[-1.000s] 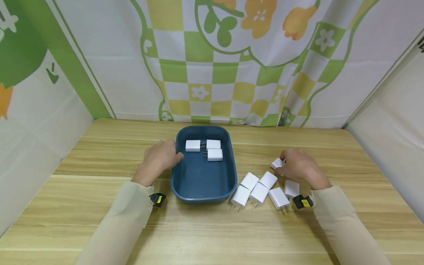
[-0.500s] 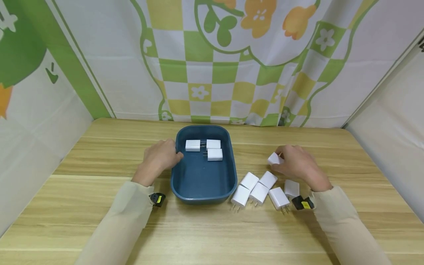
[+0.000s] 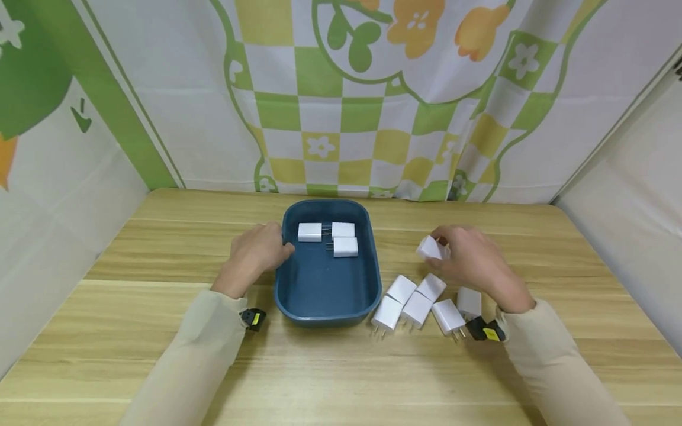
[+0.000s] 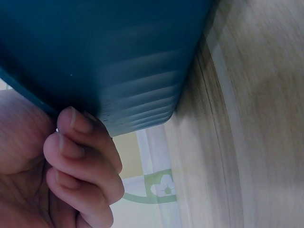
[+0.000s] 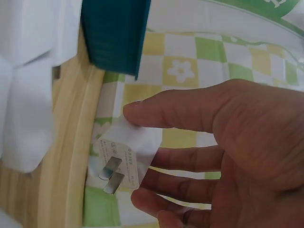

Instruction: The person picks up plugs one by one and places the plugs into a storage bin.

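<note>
A dark blue bin [image 3: 319, 296] stands on the table, with three white plug chargers [image 3: 346, 247] lying in its far half. My left hand [image 3: 259, 253] pinches the bin's left rim, thumb over the inside and curled fingers outside, as the left wrist view shows on the bin wall [image 4: 142, 71]. Between thumb and fingers, my right hand [image 3: 471, 254] holds a white plug charger [image 3: 430, 248] above the table, right of the bin. Its two flat metal prongs and printed face show on the charger [image 5: 126, 159] in the right wrist view.
Several more white chargers [image 3: 418, 310] lie close together on the wooden table [image 3: 341, 373], between the bin and my right wrist. Behind the table hangs a checked, flowered curtain [image 3: 341, 136]. A white side wall [image 3: 629, 236] borders the right.
My right hand has lifted the charger off the table and carried it left, a little toward the bin. My left hand keeps its place on the rim.
</note>
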Tool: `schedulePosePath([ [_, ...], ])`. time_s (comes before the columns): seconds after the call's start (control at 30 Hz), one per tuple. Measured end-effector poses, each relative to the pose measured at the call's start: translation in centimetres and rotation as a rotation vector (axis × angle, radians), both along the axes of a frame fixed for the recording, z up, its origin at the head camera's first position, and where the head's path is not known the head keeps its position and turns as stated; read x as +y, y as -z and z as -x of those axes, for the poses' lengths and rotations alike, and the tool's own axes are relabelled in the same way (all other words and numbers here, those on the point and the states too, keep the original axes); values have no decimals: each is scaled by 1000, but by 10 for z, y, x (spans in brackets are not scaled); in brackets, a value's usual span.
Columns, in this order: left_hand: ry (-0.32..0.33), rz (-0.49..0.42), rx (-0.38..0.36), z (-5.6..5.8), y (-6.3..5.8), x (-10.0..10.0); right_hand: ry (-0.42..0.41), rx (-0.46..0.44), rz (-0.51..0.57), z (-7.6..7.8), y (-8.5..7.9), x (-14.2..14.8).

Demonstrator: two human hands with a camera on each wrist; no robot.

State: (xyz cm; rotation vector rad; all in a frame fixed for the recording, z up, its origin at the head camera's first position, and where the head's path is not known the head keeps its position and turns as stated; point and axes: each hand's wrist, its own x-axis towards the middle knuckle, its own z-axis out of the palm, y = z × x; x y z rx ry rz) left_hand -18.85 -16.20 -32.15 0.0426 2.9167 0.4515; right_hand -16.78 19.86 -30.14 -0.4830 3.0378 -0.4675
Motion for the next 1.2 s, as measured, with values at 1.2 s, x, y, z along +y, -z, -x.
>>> schedulePosePath([
  [1.2,0,-7,4,0,1,1,-274,84,31,20,-52,-108],
])
